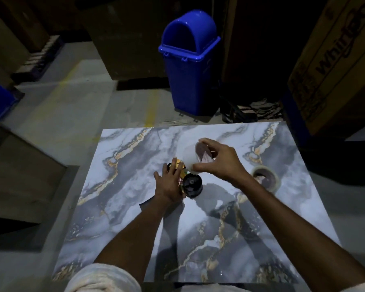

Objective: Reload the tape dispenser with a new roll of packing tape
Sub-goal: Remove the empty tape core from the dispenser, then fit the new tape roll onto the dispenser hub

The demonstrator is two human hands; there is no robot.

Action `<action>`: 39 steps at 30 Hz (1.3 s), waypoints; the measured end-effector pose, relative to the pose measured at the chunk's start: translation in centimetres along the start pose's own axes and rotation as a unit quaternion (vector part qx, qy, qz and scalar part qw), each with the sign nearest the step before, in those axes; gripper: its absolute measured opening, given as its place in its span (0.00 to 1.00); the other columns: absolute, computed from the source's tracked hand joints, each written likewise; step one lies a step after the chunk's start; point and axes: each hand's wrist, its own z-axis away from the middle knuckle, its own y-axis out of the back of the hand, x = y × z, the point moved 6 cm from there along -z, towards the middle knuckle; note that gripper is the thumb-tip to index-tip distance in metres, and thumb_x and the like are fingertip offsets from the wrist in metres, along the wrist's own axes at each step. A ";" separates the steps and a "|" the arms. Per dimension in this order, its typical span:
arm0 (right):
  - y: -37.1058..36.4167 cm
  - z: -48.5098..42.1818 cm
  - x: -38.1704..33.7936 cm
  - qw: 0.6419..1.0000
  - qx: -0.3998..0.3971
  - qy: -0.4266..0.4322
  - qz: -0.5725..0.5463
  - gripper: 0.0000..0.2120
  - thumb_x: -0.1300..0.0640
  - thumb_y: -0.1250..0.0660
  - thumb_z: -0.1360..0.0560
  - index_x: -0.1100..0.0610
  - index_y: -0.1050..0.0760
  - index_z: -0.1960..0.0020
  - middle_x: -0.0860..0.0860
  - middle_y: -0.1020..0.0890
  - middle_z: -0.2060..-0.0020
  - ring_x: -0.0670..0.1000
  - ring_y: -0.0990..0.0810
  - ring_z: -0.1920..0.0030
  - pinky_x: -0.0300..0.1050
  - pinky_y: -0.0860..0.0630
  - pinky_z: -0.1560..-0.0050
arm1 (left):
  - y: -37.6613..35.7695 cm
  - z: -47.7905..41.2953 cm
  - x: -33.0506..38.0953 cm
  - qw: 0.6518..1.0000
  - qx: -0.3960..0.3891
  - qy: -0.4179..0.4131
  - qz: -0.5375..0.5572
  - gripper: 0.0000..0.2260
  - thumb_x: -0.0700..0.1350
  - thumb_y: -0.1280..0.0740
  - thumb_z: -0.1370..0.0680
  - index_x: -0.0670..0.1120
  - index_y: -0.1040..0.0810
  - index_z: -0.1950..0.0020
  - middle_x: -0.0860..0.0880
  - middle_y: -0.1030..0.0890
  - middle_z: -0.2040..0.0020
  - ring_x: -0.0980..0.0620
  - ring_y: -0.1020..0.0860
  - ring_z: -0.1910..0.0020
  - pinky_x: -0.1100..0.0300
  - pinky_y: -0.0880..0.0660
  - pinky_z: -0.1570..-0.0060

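Observation:
The tape dispenser (191, 185) lies on the marble-patterned tabletop (135, 218), its black round hub facing up. My left hand (169, 184) rests on the dispenser and presses it down, covering most of its body. Just above and to the right of the hub, a clear roll of packing tape (195, 158) with a brown core hangs tilted in the air. My right hand (217, 159) grips this roll by its rim between thumb and fingers. A second tape roll (266, 178) lies flat on the table to the right, partly behind my right forearm.
A blue swing-lid bin (188, 66) stands on the floor beyond the table's far edge. Large cardboard boxes (333, 66) stand at the right and back. A dark crate (249, 110) sits beside the bin. Concrete floor lies to the left.

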 end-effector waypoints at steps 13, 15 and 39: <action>0.7 7.6 10.1 0.876 -0.027 -0.226 -0.425 0.27 0.34 0.30 0.27 0.54 0.22 0.39 0.58 0.17 0.52 0.58 0.16 0.55 0.47 0.18 0.64 | 0.5 3.8 3.0 0.983 0.131 0.025 0.125 0.38 0.48 0.28 0.35 0.47 0.32 0.24 0.40 0.38 0.19 0.38 0.40 0.21 0.33 0.45 0.27; 1.4 8.7 12.6 0.913 0.015 -0.257 -0.317 0.31 0.31 0.33 0.27 0.56 0.21 0.41 0.57 0.17 0.54 0.57 0.17 0.58 0.50 0.20 0.63 | 0.6 4.6 4.1 0.976 0.171 0.011 0.131 0.34 0.46 0.30 0.35 0.45 0.28 0.28 0.40 0.32 0.23 0.37 0.34 0.24 0.34 0.42 0.28; 6.1 18.2 22.2 0.977 0.117 0.027 0.177 0.23 0.38 0.26 0.32 0.38 0.27 0.39 0.36 0.21 0.43 0.41 0.23 0.40 0.46 0.24 0.40 | -4.4 8.4 19.1 0.978 0.022 -0.010 0.207 0.38 0.65 0.33 0.23 0.48 0.39 0.20 0.43 0.25 0.29 0.40 0.29 0.30 0.46 0.33 0.34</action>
